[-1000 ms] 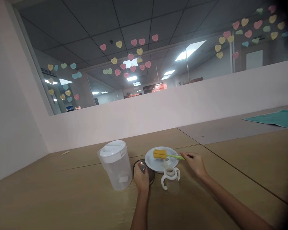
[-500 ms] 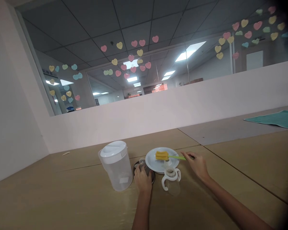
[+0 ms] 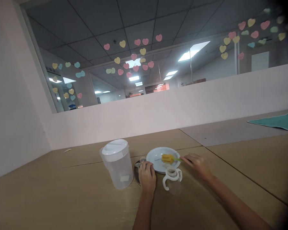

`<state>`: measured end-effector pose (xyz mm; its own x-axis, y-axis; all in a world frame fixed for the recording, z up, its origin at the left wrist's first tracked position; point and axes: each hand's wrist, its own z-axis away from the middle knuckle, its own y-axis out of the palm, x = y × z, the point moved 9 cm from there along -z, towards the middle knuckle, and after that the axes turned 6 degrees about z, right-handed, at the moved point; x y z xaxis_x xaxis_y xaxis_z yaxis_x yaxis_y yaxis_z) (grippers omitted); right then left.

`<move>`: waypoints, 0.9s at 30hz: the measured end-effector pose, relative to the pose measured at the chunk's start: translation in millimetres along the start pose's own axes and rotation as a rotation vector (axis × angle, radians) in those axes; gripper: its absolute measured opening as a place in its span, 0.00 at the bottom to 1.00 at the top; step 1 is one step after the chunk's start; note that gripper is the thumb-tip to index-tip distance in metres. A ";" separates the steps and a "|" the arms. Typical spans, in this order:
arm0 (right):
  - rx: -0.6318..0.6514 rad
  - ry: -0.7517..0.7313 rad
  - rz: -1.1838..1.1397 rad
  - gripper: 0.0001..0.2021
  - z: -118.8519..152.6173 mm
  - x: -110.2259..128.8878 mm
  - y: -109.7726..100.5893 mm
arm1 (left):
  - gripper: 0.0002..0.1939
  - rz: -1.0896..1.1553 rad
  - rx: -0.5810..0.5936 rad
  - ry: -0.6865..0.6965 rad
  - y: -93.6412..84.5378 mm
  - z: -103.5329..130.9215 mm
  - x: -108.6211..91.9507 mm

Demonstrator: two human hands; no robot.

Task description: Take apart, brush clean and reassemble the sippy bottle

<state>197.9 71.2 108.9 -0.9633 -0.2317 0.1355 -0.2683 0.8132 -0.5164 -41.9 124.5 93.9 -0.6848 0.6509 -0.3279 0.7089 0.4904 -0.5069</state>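
My right hand [image 3: 198, 166] is closed on the green handle of a brush with a yellow sponge head [image 3: 167, 158]. The sponge head is over the white plate [image 3: 152, 159]. My left hand [image 3: 147, 179] rests over the right part of a dark round dish [image 3: 137, 175], left of the plate; its fingers are bent, and whether they hold anything is hidden. Small clear parts [image 3: 142, 159] show just beyond those fingers. A clear bottle with a white two-handled ring [image 3: 172, 174] stands in front of the plate, between my hands.
A translucent pitcher with a white lid [image 3: 121, 164] stands left of the dark dish. A teal cloth [image 3: 278, 122] lies at the far right. Behind the table is a wall [image 3: 134, 118] below a window with heart-shaped notes.
The yellow sponge head has shifted right over the plate and turned. My left hand has moved slightly right and up over the dark dish. The whole view has shifted a little.
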 end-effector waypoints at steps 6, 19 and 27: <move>0.059 0.090 -0.120 0.27 -0.9 -3.9 4.4 | 0.10 0.037 0.135 0.098 5.2 4.0 -26.7; 0.051 0.162 -0.157 0.26 -0.3 -8.2 11.7 | 0.15 -0.029 0.492 0.227 49.4 -8.6 -47.0; 0.081 0.204 -0.096 0.28 1.0 -13.2 15.3 | 0.17 0.029 0.539 0.290 43.3 -5.5 -58.1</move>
<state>206.5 86.2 98.4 -0.9176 -0.1862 0.3512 -0.3649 0.7452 -0.5582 29.6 111.1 95.4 -0.5391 0.8278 -0.1555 0.4889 0.1572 -0.8580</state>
